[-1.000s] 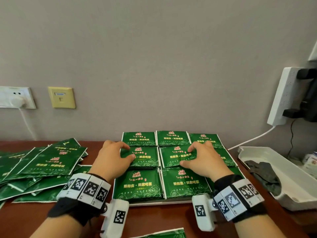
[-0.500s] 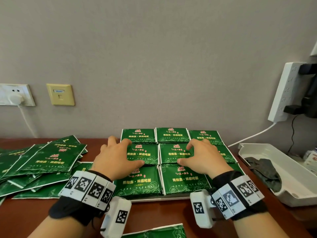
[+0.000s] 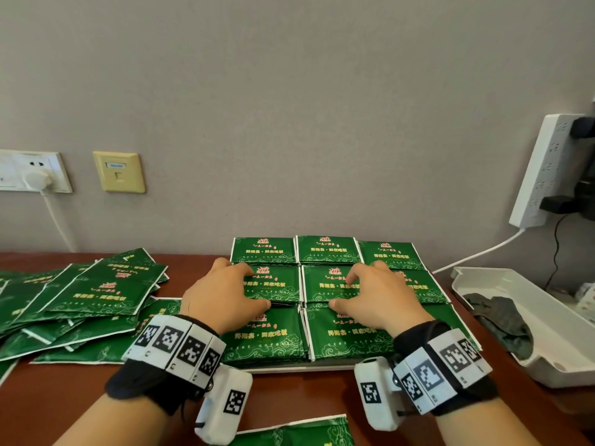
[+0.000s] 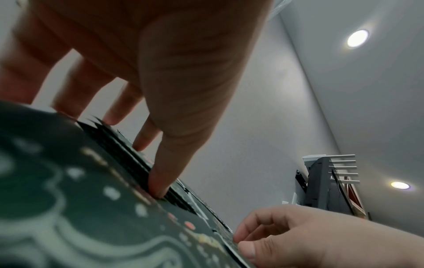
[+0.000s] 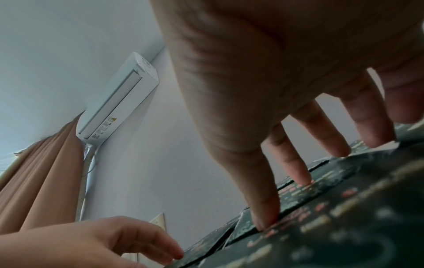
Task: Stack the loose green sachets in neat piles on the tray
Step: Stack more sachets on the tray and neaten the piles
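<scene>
Green sachets (image 3: pixel 328 250) widthwise, tops toward wall (image 3: pixel 289 123)

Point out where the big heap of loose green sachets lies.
Head view: the heap sprawls on the table at the left, just left of the left hand and the tray, below the yellow wall plate.
</scene>
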Demonstrator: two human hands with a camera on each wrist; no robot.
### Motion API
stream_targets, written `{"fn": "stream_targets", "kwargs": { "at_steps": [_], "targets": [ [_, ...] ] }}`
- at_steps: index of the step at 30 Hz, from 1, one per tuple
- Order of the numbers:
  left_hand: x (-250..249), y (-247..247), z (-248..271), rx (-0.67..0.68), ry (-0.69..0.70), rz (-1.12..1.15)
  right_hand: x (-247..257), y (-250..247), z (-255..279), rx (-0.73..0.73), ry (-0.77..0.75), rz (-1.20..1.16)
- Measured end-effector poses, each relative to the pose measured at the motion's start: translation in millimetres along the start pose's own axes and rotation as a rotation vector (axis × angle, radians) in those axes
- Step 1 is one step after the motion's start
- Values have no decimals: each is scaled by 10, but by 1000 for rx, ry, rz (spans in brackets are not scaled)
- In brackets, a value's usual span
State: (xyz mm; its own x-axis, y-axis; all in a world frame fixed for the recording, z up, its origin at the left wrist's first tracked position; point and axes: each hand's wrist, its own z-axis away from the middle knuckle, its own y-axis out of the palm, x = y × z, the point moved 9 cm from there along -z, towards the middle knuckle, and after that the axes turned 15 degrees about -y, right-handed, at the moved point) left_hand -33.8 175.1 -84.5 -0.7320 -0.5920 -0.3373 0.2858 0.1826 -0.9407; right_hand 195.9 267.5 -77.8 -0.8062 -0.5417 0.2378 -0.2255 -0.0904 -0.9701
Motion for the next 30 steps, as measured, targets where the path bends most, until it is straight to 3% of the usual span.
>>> {"fn": "stream_targets", "kwargs": {
  "at_steps": [12, 19, 26, 30],
  "targets": [
    [-26, -107, 74, 25, 1, -48, 72, -112, 55, -27, -16, 15],
    [-232, -582, 590, 17, 141, -48, 518, -407, 436, -72, -230, -225],
    [-89, -233, 1341, 316, 260, -169, 961, -108, 1194, 260, -387, -475],
    [219, 141, 1606, 489, 245, -252, 1015, 199, 1340, 319, -428, -435]
  ]
}}
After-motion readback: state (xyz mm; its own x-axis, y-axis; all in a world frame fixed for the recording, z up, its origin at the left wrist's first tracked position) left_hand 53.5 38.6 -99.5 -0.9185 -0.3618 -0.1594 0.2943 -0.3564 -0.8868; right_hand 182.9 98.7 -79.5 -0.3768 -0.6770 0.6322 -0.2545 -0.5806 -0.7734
